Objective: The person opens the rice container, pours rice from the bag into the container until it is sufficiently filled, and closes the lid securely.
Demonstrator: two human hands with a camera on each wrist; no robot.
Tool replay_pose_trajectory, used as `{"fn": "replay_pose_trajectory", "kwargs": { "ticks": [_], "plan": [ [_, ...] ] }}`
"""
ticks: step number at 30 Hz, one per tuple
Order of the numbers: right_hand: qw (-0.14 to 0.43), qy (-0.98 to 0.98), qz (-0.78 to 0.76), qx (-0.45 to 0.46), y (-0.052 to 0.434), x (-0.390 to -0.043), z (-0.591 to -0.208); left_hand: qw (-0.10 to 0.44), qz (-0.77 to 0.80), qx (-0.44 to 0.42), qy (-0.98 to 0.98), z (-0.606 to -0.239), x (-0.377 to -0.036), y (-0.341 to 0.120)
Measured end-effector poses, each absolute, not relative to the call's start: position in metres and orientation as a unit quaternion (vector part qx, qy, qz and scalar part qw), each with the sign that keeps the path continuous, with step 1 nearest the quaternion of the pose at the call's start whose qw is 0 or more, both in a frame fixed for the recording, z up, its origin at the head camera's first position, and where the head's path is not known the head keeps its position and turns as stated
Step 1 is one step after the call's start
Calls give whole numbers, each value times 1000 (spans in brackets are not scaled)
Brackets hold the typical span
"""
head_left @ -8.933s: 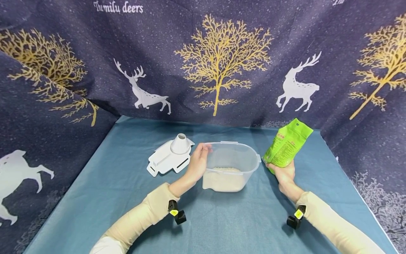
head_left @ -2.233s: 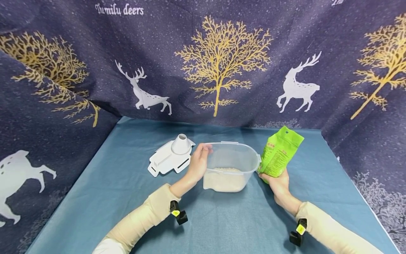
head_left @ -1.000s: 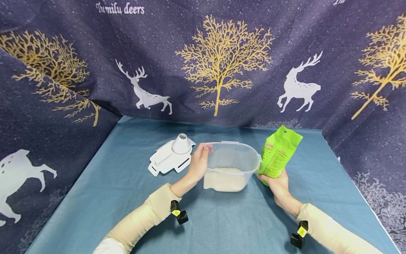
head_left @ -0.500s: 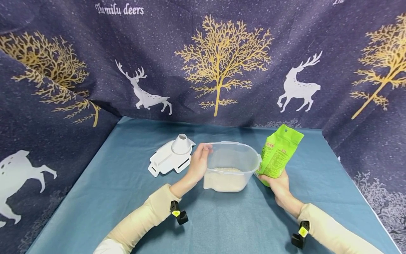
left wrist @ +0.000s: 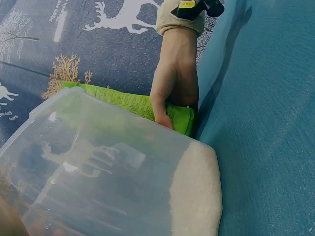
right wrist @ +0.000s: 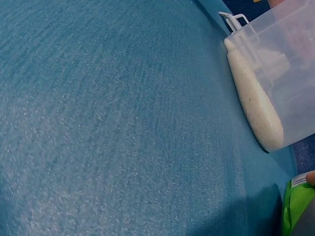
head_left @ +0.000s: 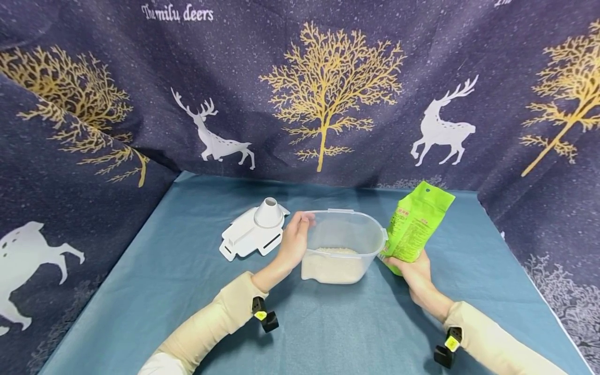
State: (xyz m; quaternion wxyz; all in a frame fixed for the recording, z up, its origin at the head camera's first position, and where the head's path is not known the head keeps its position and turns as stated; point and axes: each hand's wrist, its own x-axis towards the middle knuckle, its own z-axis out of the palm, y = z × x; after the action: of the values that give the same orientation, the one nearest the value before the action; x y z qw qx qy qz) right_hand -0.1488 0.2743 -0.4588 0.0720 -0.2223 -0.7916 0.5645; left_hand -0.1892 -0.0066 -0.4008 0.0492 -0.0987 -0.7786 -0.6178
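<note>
Dark blue cloth backdrop (head_left: 300, 78) with gold trees and white deer all around, and a teal tablecloth (head_left: 187, 291) covering the surface, that's what I get from the head view. In the middle sits a clear plastic container (head_left: 342, 245) with a layer of white rice (head_left: 334, 258) in the bottom. The left hand (head_left: 292, 242) is wrapped on its left wall, fingers curled over the rim. The right hand (head_left: 414, 268) grips the bottom of a green bag (head_left: 417, 224), which stands tilted just right of the container, touching its rim as far as I can tell. A white lid with a spout (head_left: 255, 232) lies flat behind the left hand. Left wrist view: container wall (left wrist: 98, 167) up close, and through and past it the right hand (left wrist: 174, 88) pinching the green bag (left wrist: 133, 103) (thumb in front). Right wrist view is mostly tablecloth (right wrist: 113, 123), with the container's rice-filled corner (right wrist: 256, 108) and a sliver of green bag (right wrist: 295, 209).
</note>
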Motion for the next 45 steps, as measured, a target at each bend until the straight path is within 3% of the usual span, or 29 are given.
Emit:
{"fn": "replay_pose_trajectory", "kwargs": {
  "ticks": [33, 45],
  "plan": [
    [76, -760, 630, -141, 291, -145, -447, 54, -615, -103, -780, -401, -189, -6],
    [109, -740, 657, -97, 295, -144, -437, 52, -615, -100, -780, -401, -189, -7]
  ]
}}
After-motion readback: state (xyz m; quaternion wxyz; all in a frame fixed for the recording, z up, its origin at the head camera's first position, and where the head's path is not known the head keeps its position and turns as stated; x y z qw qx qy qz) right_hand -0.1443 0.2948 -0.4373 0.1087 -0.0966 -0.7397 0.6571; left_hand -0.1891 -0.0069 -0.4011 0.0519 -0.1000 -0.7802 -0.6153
